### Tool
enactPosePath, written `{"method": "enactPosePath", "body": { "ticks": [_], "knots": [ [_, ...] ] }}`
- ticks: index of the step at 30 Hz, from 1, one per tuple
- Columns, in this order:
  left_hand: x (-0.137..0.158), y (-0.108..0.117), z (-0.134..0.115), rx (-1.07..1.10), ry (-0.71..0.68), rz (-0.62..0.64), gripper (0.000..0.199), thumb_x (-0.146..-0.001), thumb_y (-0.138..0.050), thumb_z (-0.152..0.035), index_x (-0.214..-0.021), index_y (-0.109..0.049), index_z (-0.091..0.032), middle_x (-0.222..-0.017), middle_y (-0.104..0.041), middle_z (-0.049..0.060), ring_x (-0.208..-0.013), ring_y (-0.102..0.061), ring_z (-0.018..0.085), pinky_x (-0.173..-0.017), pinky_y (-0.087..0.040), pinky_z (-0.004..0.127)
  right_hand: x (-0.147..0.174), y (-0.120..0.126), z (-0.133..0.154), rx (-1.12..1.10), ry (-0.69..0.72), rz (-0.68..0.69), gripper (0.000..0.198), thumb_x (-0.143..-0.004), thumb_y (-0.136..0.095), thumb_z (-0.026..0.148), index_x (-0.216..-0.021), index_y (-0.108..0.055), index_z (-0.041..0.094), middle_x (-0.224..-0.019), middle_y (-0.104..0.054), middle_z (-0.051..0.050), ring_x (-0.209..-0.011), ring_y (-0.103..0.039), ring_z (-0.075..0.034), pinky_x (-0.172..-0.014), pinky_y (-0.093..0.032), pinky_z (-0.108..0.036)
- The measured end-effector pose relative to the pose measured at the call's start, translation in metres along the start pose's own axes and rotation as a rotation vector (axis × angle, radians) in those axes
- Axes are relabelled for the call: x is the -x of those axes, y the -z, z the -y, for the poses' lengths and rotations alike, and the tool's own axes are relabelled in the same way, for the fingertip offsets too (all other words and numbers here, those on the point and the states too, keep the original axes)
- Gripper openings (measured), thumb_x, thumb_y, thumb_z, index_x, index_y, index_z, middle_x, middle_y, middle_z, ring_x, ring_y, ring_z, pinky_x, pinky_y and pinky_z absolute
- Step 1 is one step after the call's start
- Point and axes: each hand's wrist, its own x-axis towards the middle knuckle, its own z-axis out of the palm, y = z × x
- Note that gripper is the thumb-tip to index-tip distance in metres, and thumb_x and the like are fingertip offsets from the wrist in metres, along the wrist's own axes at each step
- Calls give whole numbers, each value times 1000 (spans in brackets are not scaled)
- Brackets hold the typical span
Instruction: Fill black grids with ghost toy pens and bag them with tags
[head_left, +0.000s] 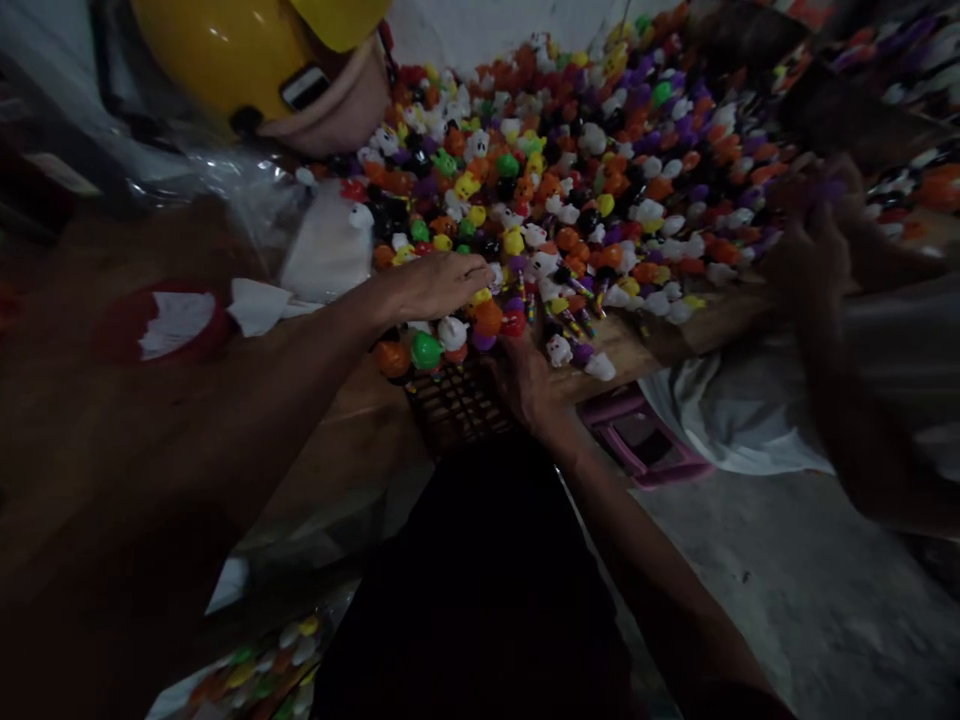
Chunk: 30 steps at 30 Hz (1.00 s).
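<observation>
Landmark: dark open-grid plastic basket [454, 405] at the near edge of the brown wooden table [360, 425]. Small moulded plastic toy heads in orange, white, green, purple, yellow and black [547, 185] heap up beyond it; a few near ones show multicoloured patterned sticks.

Row of toy heads at the basket's far edge: orange [393, 359], glossy green [426, 350], white [452, 333], red [514, 320]. Left hand [442, 285] is palm-down just beyond that row, over the heads; can't tell if it grips one. Right hand [526, 380] is at the basket's right edge, just below the red head; fingers partly hidden, grip unclear. Hands are apart.

Co-worker's hands [817, 235] are well right of the basket, near purple pieces. Purple plastic stool [611, 435] is right of the basket, below table level.
</observation>
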Motion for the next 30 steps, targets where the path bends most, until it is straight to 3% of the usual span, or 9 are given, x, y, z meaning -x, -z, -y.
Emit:
{"method": "enactPosePath", "body": {
  "ticks": [3,6,10,13,17,20,23,27,30],
  "knots": [
    [8,6,-15,-61,-76,64,52,-106,-36,-57,-112,-69,-18,-97,-66,9,-89,-66,25,-82,-48,35,15,45,-7,129,-4,-108,32,-104,-46,28,-117,-74,21,-106,-78,-10,-96,-72,-26,-85,-57,-39],
    [14,-1,-28,-116,-165,89,47,-100,-53,-58,-122,-66,-18,-113,-67,12,-108,-65,31,-92,-51,39,27,84,-30,395,-47,-165,32,-103,-49,31,-114,-76,18,-107,-78,-14,-99,-68,-30,-91,-51,-44],
    [14,-27,-32,-306,-117,79,27,-95,-61,-32,-115,-68,-16,-117,-67,13,-125,-58,38,-102,-51,46,30,98,-71,503,-68,29,34,-99,-53,30,-122,-73,16,-112,-75,-16,-103,-66,-31,-91,-50,-44],
    [9,-41,-20,-340,-99,-10,25,-93,-62,-27,-115,-69,-17,-116,-66,11,-128,-57,37,-107,-50,49,24,100,-82,461,-149,-51,36,-100,-54,33,-123,-72,12,-109,-73,-19,-101,-67,-32,-91,-53,-45],
    [1,-40,-4,-316,-72,-87,30,-90,-72,-27,-118,-69,-18,-114,-66,8,-130,-58,38,-113,-47,55,17,108,-48,331,-237,-302,40,-98,-60,36,-128,-72,13,-113,-74,-18,-103,-69,-30,-97,-54,-48],
    [5,-25,-12,-388,-49,-76,45,-88,-77,-25,-131,-66,-17,-127,-66,12,-134,-56,42,-114,-46,63,17,97,-9,16,-242,-279,39,-97,-63,41,-126,-73,18,-119,-76,-12,-108,-72,-26,-101,-55,-47],
    [36,-10,-39,-409,-135,-282,52,-96,-71,-26,-145,-59,-13,-136,-65,17,-136,-56,39,-119,-42,62,18,73,9,-328,-332,-246,39,-96,-65,51,-119,-73,21,-102,-77,-6,-94,-73,-22,-91,-59,-43],
    [108,-29,-65,48,-219,-556,30,-106,-52,-30,-120,-73,-14,-112,-77,11,-108,-73,27,-97,-59,41,31,54,21,-670,-468,-278,42,-98,-60,59,-116,-69,23,-94,-74,-3,-81,-70,-18,-75,-59,-33],
    [144,-78,-68,676,12,-325,40,-104,-59,-45,-133,-68,-19,-119,-77,9,-97,-76,20,-85,-63,30,57,46,56,-534,-346,-277,28,-102,-59,46,-118,-65,24,-102,-73,-4,-89,-69,-18,-79,-60,-33]
  ]
}}
